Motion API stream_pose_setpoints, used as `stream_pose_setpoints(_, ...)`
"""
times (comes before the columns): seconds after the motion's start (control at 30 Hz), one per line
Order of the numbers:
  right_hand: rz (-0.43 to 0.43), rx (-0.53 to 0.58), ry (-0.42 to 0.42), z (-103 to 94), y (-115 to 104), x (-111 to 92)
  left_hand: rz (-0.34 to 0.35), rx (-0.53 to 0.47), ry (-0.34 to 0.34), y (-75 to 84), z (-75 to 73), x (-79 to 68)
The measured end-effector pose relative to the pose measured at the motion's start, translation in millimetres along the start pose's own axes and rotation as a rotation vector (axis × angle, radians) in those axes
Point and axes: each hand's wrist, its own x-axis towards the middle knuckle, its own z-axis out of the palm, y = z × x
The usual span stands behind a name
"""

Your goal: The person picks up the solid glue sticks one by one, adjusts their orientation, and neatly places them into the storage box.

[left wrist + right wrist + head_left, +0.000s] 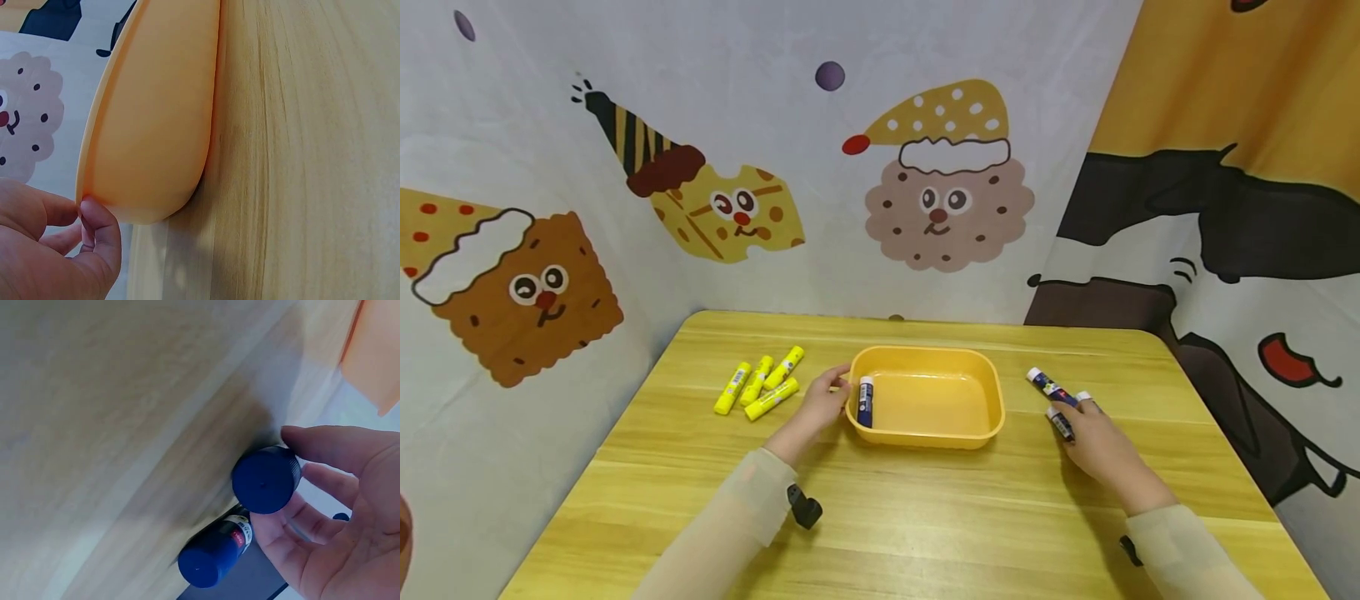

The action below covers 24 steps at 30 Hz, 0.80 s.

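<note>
We note a blue stick (265,480) pinched in the right hand (1103,448), over the table (925,521), right of a yellow tray (936,404); two more blue sticks (1051,386) lie beside it. The left hand (823,400) pinches the tray's left end. We log one white-capped stick (865,406) inside, four yellow sticks (732,388) farther left.

Remotely I view a wooden table (925,517), its grained top softly glossy; behind it, white cloth (827,175) printed with a cheese figure (752,229) and a round biscuit figure (951,237); right of it, yellow, black and white patterned cloth (1232,92).
</note>
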Motion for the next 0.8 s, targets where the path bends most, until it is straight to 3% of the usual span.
stream_pose_setpoints(0.4,0.067,0.076,-0.038,-11.0,-13,11,0.006,0.002,-0.001,1.1,0.0,-1.2)
stream_pose_setpoints(0.8,0.057,0.210,0.014,-20.2,-23,20,-0.008,0.015,-0.001,1.1,-0.6,-0.3)
